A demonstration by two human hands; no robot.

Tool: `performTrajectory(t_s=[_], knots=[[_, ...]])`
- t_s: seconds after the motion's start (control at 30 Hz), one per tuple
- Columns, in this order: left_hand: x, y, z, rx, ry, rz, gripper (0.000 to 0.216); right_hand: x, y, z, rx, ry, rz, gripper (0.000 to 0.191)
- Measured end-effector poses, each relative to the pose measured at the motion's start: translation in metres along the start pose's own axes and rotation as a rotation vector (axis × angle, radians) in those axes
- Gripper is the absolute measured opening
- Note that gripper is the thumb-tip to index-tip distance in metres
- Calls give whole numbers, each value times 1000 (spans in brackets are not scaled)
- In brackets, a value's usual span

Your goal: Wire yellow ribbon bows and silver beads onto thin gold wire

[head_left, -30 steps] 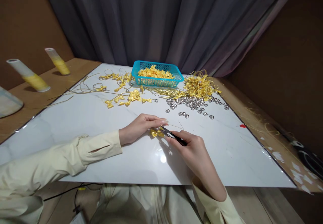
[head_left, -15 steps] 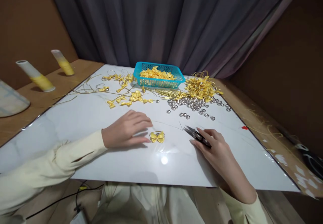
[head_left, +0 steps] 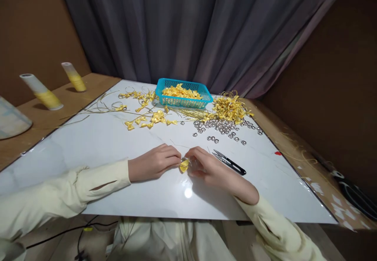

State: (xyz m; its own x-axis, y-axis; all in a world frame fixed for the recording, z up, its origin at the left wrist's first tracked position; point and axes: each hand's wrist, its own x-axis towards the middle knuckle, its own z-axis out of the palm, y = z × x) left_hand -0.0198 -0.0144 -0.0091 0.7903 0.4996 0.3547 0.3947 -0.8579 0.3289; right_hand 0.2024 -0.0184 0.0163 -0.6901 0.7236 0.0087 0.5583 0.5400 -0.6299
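Observation:
My left hand [head_left: 155,161] and my right hand [head_left: 206,167] meet over the white board [head_left: 103,143], both pinching a small yellow ribbon bow [head_left: 184,165] between their fingertips. The bow is partly hidden by the fingers. Black thread snips [head_left: 229,162] lie on the board just right of my right hand, untouched. A thin gold wire runs from the bow up to the left.
A blue basket [head_left: 183,93] of yellow bows stands at the back. Loose bows [head_left: 147,117], a tangle of gold ribbon [head_left: 229,107] and several silver beads [head_left: 220,127] lie before it. Thread cones [head_left: 41,91] lie on the wooden bench at left. A curtain hangs behind.
My right hand put the snips down on the board and moved left to the bow. My left hand closed its fingers on the bow, which had lain free half a second ago.

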Motion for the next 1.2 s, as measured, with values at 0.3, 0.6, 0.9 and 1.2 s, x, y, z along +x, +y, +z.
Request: performTrajectory(t_s=[0.3, 0.6, 0.9, 1.2], knots=[[7, -8, -5, -335, 61, -268, 28, 30, 5, -7, 171, -67, -57, 7], [10, 10, -10, -882, 291, -579, 27, 45, -10, -22, 809, 12, 94, 18], [9, -2, -17, -1472, 276, -646, 16, 43, 6, -22, 1000, -90, 99, 19], [8, 1, -20, -1636, 157, -632, 19, 45, 3, -17, 1335, -326, -17, 17]])
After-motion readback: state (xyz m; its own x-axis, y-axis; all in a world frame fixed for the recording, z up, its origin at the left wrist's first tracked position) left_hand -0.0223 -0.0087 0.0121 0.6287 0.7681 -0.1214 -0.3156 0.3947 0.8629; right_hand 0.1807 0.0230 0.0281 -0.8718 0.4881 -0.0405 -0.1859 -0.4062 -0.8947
